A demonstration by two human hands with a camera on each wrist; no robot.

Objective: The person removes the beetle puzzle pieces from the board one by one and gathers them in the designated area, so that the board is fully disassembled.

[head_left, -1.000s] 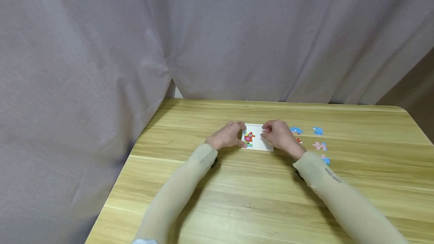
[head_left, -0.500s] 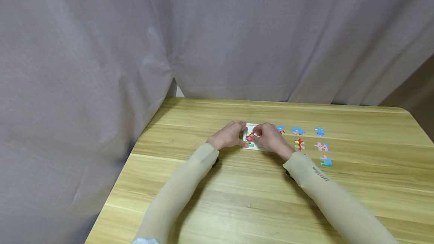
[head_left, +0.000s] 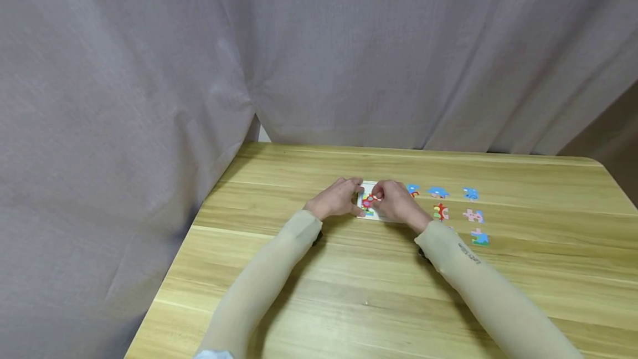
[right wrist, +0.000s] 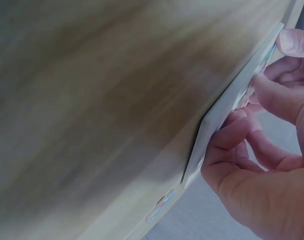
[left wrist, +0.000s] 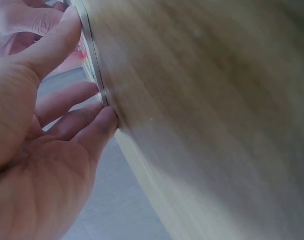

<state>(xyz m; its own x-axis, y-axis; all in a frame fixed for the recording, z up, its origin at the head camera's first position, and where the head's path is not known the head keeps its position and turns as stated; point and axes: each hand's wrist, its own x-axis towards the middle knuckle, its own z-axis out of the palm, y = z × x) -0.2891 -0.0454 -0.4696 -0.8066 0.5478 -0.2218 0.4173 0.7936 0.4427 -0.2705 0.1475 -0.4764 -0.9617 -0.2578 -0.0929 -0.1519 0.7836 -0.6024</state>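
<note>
A small white puzzle board (head_left: 368, 185) lies on the table, with colourful jigsaw pieces (head_left: 368, 210) along its left side. My left hand (head_left: 335, 199) holds the board's left end, thumb at the near corner and fingers at the far one. Over the board, my right hand (head_left: 399, 204) pinches a reddish jigsaw piece (head_left: 377, 199) against the placed ones; the fingers hide most of it. In the right wrist view, its thumb and fingers meet at the face of the board (right wrist: 221, 107). The left wrist view has my left fingertips touching the board's edge (left wrist: 94, 60).
Loose jigsaw pieces lie right of the board: blue ones (head_left: 438, 193), a red and yellow one (head_left: 441, 212), a pink one (head_left: 473, 215) and a blue-green one (head_left: 480, 237). Some sit partly behind my right hand. A grey curtain (head_left: 339, 71) hangs behind the wooden table (head_left: 349, 292).
My right hand has moved left across the board to the placed pieces, then stayed nearly still. More loose pieces show beside it. My left hand keeps its hold.
</note>
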